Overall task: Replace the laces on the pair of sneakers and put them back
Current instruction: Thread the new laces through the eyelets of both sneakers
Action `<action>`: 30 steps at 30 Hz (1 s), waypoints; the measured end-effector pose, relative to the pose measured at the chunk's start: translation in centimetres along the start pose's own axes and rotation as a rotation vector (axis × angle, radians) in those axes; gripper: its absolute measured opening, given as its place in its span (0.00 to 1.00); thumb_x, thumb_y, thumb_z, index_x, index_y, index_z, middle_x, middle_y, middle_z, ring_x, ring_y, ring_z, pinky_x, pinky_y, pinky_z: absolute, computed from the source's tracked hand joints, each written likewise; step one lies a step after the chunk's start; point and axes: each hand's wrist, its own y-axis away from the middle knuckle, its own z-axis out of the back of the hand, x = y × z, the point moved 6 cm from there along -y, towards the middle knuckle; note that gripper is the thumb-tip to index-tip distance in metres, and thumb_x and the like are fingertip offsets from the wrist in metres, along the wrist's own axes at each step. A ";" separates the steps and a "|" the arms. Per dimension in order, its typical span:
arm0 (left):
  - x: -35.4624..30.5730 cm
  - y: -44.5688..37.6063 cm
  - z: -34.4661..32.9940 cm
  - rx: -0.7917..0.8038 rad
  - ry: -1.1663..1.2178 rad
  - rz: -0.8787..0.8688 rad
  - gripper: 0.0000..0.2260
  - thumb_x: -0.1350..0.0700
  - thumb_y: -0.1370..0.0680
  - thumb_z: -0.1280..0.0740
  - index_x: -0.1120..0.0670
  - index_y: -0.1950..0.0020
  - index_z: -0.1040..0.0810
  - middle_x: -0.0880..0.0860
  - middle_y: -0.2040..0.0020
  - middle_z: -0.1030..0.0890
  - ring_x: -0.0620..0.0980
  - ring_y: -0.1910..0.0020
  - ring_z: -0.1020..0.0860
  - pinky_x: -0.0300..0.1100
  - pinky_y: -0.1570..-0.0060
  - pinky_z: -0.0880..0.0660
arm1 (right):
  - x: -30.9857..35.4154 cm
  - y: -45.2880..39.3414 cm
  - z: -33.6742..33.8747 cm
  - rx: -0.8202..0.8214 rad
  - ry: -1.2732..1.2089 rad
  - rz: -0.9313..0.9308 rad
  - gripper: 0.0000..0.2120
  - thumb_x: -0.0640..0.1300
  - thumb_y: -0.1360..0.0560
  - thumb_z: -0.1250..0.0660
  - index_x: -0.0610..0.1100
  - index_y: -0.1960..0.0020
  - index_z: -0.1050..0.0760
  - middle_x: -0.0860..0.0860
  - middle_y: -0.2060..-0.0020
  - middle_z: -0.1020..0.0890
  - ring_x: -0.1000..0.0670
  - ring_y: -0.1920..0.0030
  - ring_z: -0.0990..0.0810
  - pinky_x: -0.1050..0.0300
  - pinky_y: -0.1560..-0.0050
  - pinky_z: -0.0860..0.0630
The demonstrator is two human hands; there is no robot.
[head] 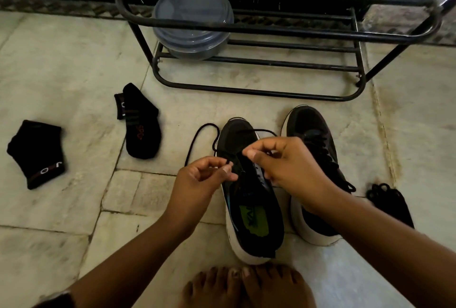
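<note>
A pale stone floor (pixel 74 66) stretched before a black metal rack (pixel 259 68), where a person sat lacing sneakers. The left sneaker (pixel 249 209) lay heel toward the person, its long axis running away toward the rack; the right sneaker (pixel 313 159), already laced, stood just beside it. Over the left sneaker's eyelets, the left hand (pixel 199 182) pinched the lace (pixel 197 140) tip between thumb and forefinger, while the right hand (pixel 283 164) pinched the lace on the opposite side. Both hands sat equally near. Two socks (pixel 140 127) lay left of the sneakers.
</note>
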 end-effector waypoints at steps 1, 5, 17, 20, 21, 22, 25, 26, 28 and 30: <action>0.0 0.1 -0.3 0.025 0.004 -0.002 0.04 0.62 0.25 0.32 0.54 0.55 0.19 0.51 0.63 0.15 0.40 0.63 0.19 0.27 0.64 0.27 | -0.7 0.5 -0.8 0.076 -0.052 -0.035 0.06 0.44 0.24 0.34 0.46 0.54 0.18 0.55 0.72 0.22 0.56 0.72 0.26 0.66 0.69 0.29; 0.1 0.3 -0.8 0.109 -0.170 -0.056 0.05 0.61 0.26 0.30 0.51 0.56 0.17 0.50 0.59 0.15 0.48 0.58 0.18 0.36 0.56 0.21 | -9.4 8.5 -2.8 0.153 0.270 -0.308 0.13 0.56 0.24 0.39 0.50 0.58 0.20 0.48 0.70 0.23 0.49 0.76 0.25 0.56 0.74 0.26; 0.5 0.4 -1.2 0.100 -0.186 -0.068 0.03 0.60 0.26 0.31 0.53 0.55 0.17 0.53 0.59 0.16 0.51 0.56 0.18 0.41 0.53 0.21 | -2.5 1.7 -2.0 0.103 -0.101 -0.158 0.06 0.43 0.24 0.33 0.42 0.56 0.20 0.57 0.75 0.23 0.63 0.76 0.27 0.71 0.72 0.32; 0.8 -0.2 -0.3 0.026 -0.160 -0.056 0.04 0.61 0.26 0.30 0.53 0.58 0.18 0.53 0.60 0.16 0.52 0.57 0.18 0.37 0.55 0.22 | -2.4 1.0 -0.8 0.038 0.000 -0.240 0.07 0.44 0.23 0.35 0.44 0.54 0.20 0.56 0.72 0.22 0.63 0.76 0.27 0.70 0.71 0.32; 0.8 -0.3 -0.1 0.009 -0.176 -0.066 0.05 0.61 0.26 0.30 0.53 0.59 0.18 0.52 0.60 0.16 0.50 0.58 0.18 0.35 0.56 0.23 | -2.6 1.0 -0.4 -0.003 -0.014 -0.230 0.08 0.44 0.22 0.36 0.44 0.53 0.20 0.55 0.71 0.22 0.63 0.77 0.27 0.71 0.72 0.33; 0.8 -0.4 0.1 -0.005 -0.194 -0.075 0.05 0.62 0.26 0.30 0.52 0.59 0.18 0.52 0.61 0.16 0.48 0.59 0.18 0.34 0.56 0.23 | -3.6 1.3 -0.4 -0.020 0.012 -0.228 0.08 0.44 0.22 0.37 0.44 0.53 0.19 0.55 0.71 0.22 0.64 0.77 0.28 0.71 0.72 0.34; 1.1 -1.0 0.4 -0.037 -0.194 -0.078 0.05 0.62 0.27 0.30 0.52 0.59 0.19 0.53 0.61 0.16 0.50 0.57 0.18 0.40 0.53 0.22 | -4.5 0.8 0.6 -0.052 0.008 -0.303 0.09 0.43 0.22 0.37 0.43 0.54 0.19 0.55 0.71 0.23 0.64 0.75 0.27 0.70 0.70 0.34; 1.1 -1.3 0.6 -0.048 -0.194 -0.079 0.05 0.62 0.27 0.30 0.52 0.59 0.19 0.53 0.61 0.16 0.52 0.57 0.18 0.42 0.53 0.22 | -4.7 0.9 0.4 -0.040 0.016 -0.302 0.08 0.42 0.22 0.37 0.44 0.54 0.19 0.54 0.69 0.22 0.62 0.72 0.25 0.68 0.68 0.32; 1.2 -1.9 0.7 -0.060 -0.208 -0.081 0.04 0.61 0.27 0.30 0.52 0.59 0.20 0.53 0.61 0.16 0.51 0.57 0.18 0.41 0.55 0.22 | -5.0 1.4 -0.6 0.011 0.069 -0.287 0.08 0.43 0.22 0.37 0.44 0.54 0.19 0.50 0.65 0.18 0.53 0.64 0.20 0.62 0.65 0.24; 1.3 -2.4 0.6 -0.064 -0.222 -0.076 0.03 0.60 0.26 0.30 0.52 0.58 0.19 0.52 0.61 0.17 0.47 0.60 0.18 0.36 0.60 0.24 | -5.0 1.4 -0.9 0.027 0.114 -0.264 0.06 0.43 0.22 0.36 0.45 0.54 0.20 0.46 0.61 0.17 0.47 0.59 0.18 0.60 0.60 0.22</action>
